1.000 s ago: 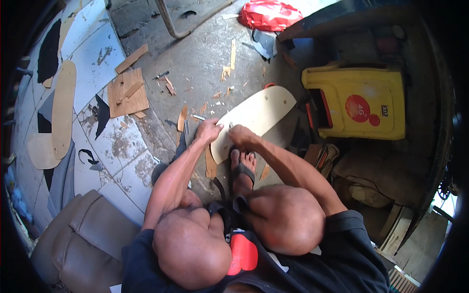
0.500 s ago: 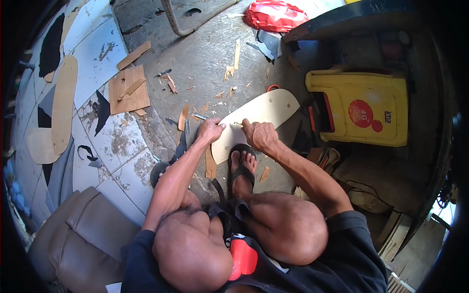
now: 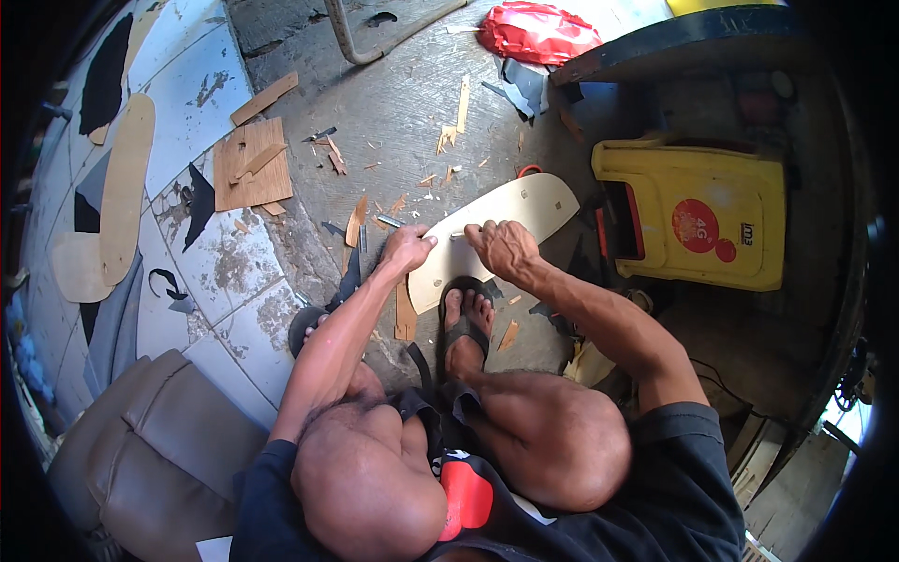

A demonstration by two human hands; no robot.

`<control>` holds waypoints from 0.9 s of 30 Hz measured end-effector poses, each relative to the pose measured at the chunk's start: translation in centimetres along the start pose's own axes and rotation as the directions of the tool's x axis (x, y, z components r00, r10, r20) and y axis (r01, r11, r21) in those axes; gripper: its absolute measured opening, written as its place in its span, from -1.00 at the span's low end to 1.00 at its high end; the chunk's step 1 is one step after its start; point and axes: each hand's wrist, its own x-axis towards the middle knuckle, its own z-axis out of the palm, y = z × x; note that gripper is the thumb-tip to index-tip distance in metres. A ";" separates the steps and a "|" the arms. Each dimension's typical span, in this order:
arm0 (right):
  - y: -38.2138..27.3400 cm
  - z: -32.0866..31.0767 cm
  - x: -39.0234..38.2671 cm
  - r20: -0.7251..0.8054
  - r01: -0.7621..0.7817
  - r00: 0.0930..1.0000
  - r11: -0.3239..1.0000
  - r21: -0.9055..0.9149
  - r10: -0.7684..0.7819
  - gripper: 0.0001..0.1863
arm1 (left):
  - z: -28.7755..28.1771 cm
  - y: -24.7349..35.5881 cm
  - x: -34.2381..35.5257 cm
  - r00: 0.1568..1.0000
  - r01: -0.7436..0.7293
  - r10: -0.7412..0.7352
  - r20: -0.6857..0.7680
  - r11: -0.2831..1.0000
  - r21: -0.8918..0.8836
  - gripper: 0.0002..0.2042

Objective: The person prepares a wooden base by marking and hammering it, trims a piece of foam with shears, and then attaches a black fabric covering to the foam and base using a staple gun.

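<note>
A pale, flat board with rounded ends (image 3: 496, 211) lies slantwise on the floor in front of my right foot. Small square marks show near its far right end. My left hand (image 3: 406, 250) pinches its left edge, thumb on the upper face. Over the board's middle my right hand (image 3: 506, 251) is closed round a slim tool, mostly hidden in the fist. Only its short, light-coloured shaft (image 3: 457, 235) sticks out to the left, against the board; its kind I cannot make out. A metal rod (image 3: 389, 221) lies just beyond my left hand.
Wood scraps and splinters litter the concrete. A square plywood piece (image 3: 251, 165) lies to the left, and two pale shaped boards (image 3: 127, 192) rest on the tiles. At right stands a yellow plastic panel (image 3: 712, 211); a red plastic bundle (image 3: 540, 33) sits at the far side.
My right elbow has swung outward to the right, and the right fist has turned and risen slightly over the board. My left hand keeps its hold on the edge.
</note>
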 end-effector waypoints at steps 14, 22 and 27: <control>-2.3 -0.7 4.4 0.255 0.029 0.967 0.979 -0.201 0.023 -0.75 | 0.9 -2.1 1.0 0.997 0.063 -0.054 0.061 0.984 -0.166 -0.65; -2.3 -0.5 3.8 0.283 -0.114 0.952 0.993 -0.027 0.117 -0.75 | 0.4 -1.4 1.3 0.998 -0.010 0.015 0.066 0.997 -0.076 -0.64; 1.1 -3.6 3.8 0.305 0.050 0.949 0.995 0.091 -0.075 -0.71 | 0.6 -2.5 1.7 0.999 -0.024 0.029 0.041 0.991 -0.130 -0.66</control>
